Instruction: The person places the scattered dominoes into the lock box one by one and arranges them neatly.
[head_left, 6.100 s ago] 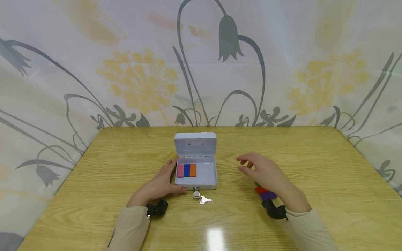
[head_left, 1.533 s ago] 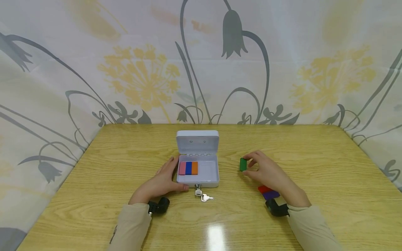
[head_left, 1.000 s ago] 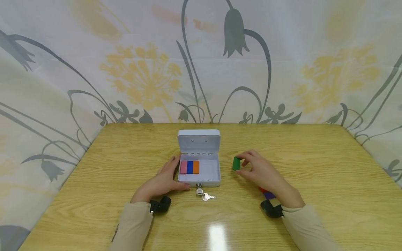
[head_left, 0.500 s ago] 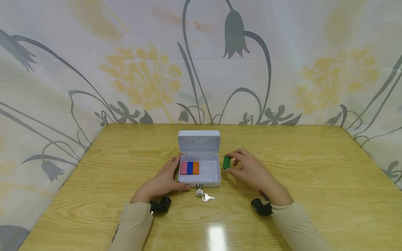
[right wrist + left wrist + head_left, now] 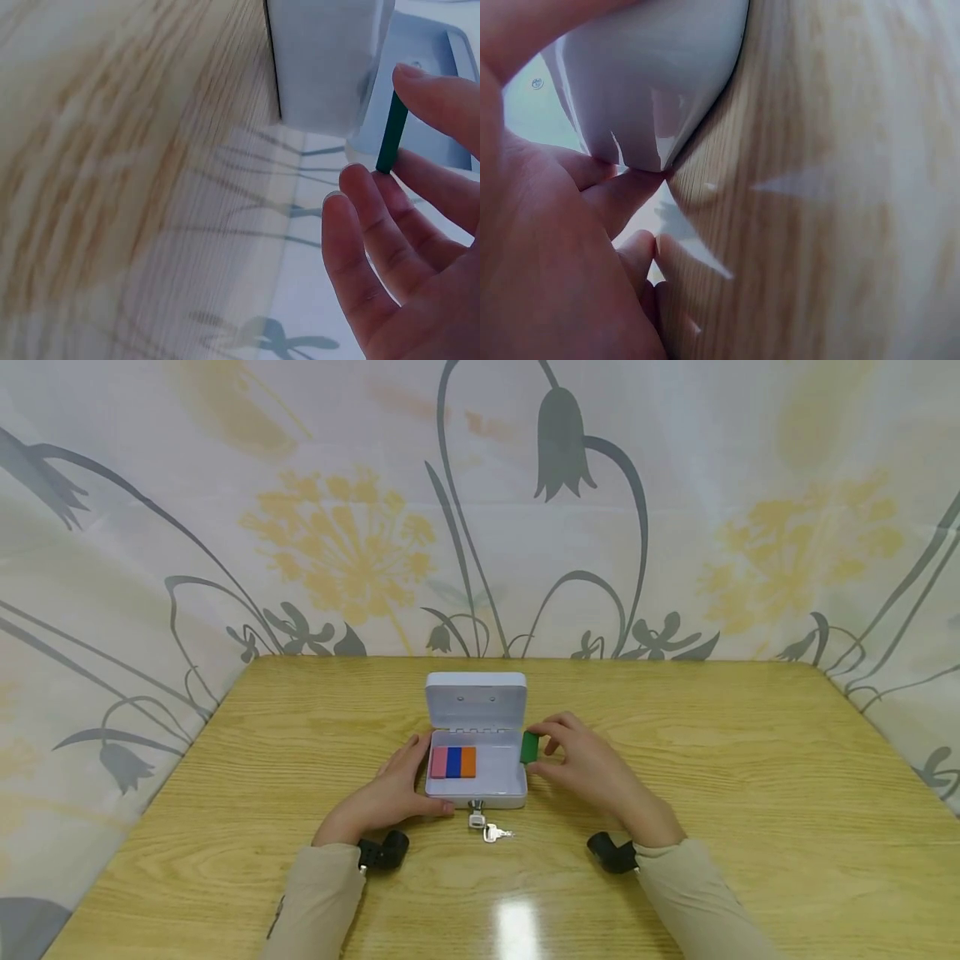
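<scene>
A white metal cash box (image 5: 498,772) stands with its lid (image 5: 476,700) raised. Inside, along the left, lie a pink block (image 5: 438,762), a blue block (image 5: 453,762) and an orange block (image 5: 468,762), side by side. My left hand (image 5: 378,802) holds the box's left end, thumb at the front and fingers along the side; the left wrist view shows fingertips against its wall (image 5: 645,97). Between thumb and fingers of my right hand (image 5: 592,772) is a thin green block (image 5: 530,747), pinched at its ends over the box's right rim. The right wrist view shows this green block (image 5: 392,133) edge-on.
A key sits in the box's front lock (image 5: 476,816), and a second key (image 5: 497,833) hangs with it, lying on the wooden table (image 5: 300,710). Behind the table is a flower-patterned cloth (image 5: 480,527). My right forearm covers the spot where red and purple blocks lay earlier.
My right hand picked up the green block from the right and carried it left to the box's right rim. My left hand stays on the box.
</scene>
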A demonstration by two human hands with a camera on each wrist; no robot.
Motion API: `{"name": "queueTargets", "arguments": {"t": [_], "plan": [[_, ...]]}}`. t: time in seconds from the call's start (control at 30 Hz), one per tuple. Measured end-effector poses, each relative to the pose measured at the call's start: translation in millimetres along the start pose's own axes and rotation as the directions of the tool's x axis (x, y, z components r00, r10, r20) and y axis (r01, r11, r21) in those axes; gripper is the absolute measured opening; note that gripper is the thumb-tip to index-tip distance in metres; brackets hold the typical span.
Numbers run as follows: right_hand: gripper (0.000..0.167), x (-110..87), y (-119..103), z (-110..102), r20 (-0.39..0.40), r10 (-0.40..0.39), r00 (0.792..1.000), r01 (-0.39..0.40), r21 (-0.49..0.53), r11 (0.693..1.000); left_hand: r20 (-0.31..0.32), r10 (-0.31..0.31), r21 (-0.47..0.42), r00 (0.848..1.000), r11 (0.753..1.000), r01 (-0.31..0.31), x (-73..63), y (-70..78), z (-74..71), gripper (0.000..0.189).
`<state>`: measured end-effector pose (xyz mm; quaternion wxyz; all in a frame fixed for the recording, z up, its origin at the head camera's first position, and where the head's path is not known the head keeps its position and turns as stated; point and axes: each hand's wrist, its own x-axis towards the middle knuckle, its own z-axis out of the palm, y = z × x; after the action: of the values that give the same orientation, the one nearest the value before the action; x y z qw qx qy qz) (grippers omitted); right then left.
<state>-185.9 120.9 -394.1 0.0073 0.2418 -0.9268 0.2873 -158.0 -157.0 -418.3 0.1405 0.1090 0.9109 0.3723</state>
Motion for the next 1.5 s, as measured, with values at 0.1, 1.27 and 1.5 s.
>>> {"name": "queueTargets", "arguments": {"t": [0.1,1.27,1.5], "plan": [[0.047,2.5,-1.9,1.6,0.005,-0.007,1.000,0.007,-0.002,1.000,-0.001,-0.003,-0.002,1.000,1.000,0.003,-0.3,-0.4,-0.5,0.112],[0.045,27.7,-30.6,12.1,0.162,-0.022,0.987,0.036,-0.088,0.995,-0.002,0.025,-0.017,1.000,1.000,-0.025,1.4,-1.4,1.4,0.111],[0.043,31.6,-33.0,16.7,0.175,0.006,0.985,0.019,-0.143,0.990,-0.004,0.023,-0.021,1.000,1.000,-0.023,1.1,-0.4,0.8,0.111]]}}
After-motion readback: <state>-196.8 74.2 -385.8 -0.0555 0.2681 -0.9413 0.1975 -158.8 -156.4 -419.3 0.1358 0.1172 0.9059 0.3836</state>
